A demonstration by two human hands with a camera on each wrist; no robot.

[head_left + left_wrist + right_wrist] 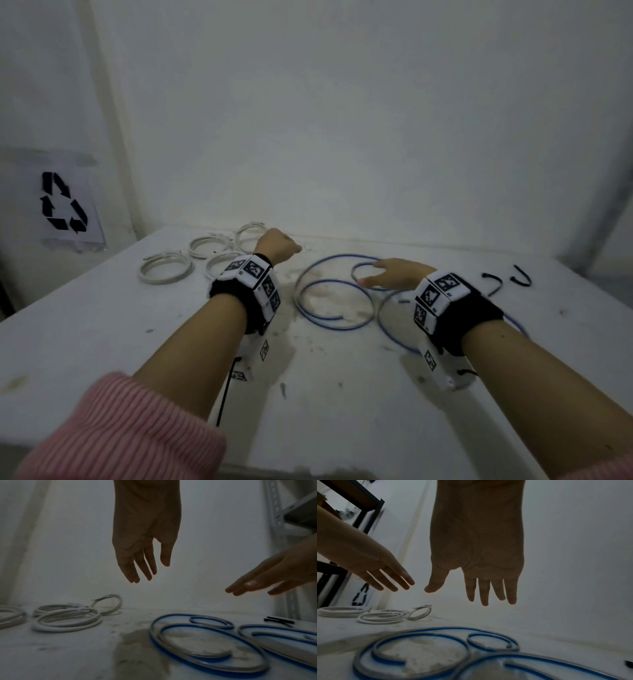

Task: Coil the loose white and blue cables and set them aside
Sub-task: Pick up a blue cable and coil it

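A loose blue cable [337, 256] lies in several wide loops on the white table [102, 325], at centre and right. Several coiled white cables [163, 281] sit at the back left. My left hand [279, 245] hovers above the table between the white coils and the blue loops; the left wrist view shows its fingers [137, 573] hanging straight and empty. My right hand [387, 274] floats flat over the smallest blue loop, fingers [484, 595] spread and holding nothing. The blue cable [211, 655] [423, 633] lies below both hands, untouched.
Two short black ties [493, 284] lie at the back right of the table. A white wall stands close behind, with a recycling sign [63, 202] on the left. A dark shelf frame [368, 507] stands left of the table.
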